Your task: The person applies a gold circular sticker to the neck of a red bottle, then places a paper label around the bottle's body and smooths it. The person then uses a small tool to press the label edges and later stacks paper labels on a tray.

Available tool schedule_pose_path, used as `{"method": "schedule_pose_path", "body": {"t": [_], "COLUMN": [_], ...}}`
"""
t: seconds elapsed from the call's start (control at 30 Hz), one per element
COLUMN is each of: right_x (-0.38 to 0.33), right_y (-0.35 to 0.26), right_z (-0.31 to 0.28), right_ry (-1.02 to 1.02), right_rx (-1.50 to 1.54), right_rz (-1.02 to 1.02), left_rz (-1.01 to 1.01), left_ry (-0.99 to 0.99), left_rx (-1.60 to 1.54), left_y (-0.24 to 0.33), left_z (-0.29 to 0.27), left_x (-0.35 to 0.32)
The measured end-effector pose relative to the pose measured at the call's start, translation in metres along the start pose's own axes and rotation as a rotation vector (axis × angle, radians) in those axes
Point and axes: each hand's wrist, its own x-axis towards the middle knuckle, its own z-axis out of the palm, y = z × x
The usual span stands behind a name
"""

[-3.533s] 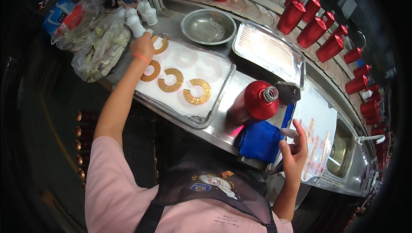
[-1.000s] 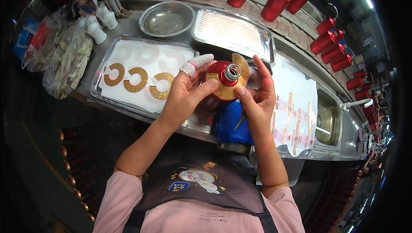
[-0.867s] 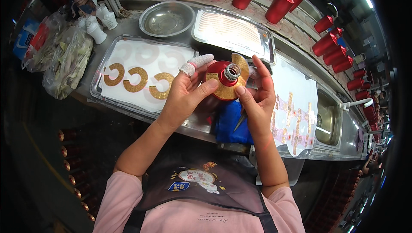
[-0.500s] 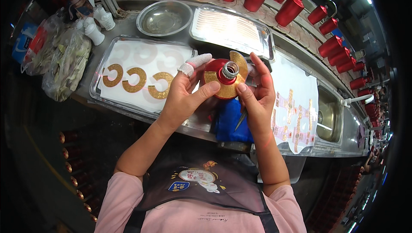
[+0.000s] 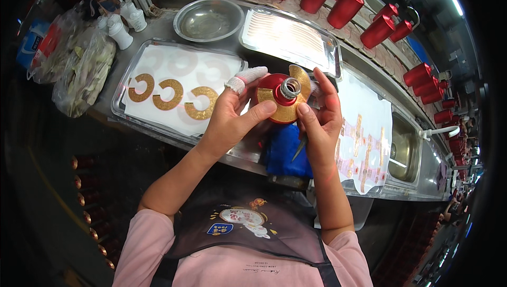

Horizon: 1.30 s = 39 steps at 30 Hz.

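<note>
A red bottle (image 5: 270, 82) with an open threaded metal neck is between my hands, tilted so its mouth faces me. My left hand (image 5: 228, 115) grips its left side, thumb on the gold on its shoulder. A curved gold decal (image 5: 285, 113) lies round the neck; its upper right end stands up off the bottle. My right hand (image 5: 320, 123) pinches the lower right of decal and bottle with the thumb, index finger raised. White wraps cover some fingers. Below that hand is a dark pointed tool (image 5: 299, 147); whether I hold it is unclear.
At left, a metal tray (image 5: 119, 108) holds gold C-shaped decals on white paper. Behind are a steel bowl (image 5: 208, 20) and another tray (image 5: 338, 57). A blue cloth (image 5: 285, 163) hangs at the counter edge. Decal sheets (image 5: 364, 144) and a sink (image 5: 404, 149) are right; red bottles (image 5: 346, 10) line the back.
The view has shifted slightly, with the trays and bowl a little farther right in it. Red bottles at the back have changed position along their row. My hold on the bottle looks the same.
</note>
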Motion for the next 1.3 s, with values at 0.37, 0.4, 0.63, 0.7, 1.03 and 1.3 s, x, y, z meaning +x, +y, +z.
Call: {"method": "schedule_pose_path", "body": {"t": [0.37,0.4,0.63,0.7,1.03,1.3], "right_x": [-0.002,-0.002,-0.003,-0.003,-0.001,0.011], "right_y": [-0.003,-0.004,-0.001,0.0,0.005,0.001], "right_z": [0.003,0.003,0.006,0.007,0.002,-0.011], "right_ry": [-0.005,-0.001,-0.016,-0.016,-0.028,-0.072], "right_rx": [-0.096,-0.138,-0.098,-0.096,-0.032,0.051], "right_rz": [-0.011,-0.012,-0.044,-0.056,-0.029,-0.034], "left_rz": [0.536,0.53,0.529,0.57,0.578,0.461], "left_ry": [0.185,0.191,0.207,0.217,0.229,0.246], "left_rx": [0.468,0.455,0.565,0.662,1.096,1.243], "left_y": [-0.016,-0.02,-0.018,-0.014,-0.006,-0.002], "left_z": [0.016,0.017,0.0,0.001,0.028,0.058], "left_x": [-0.03,-0.029,-0.01,-0.014,-0.049,-0.055]}}
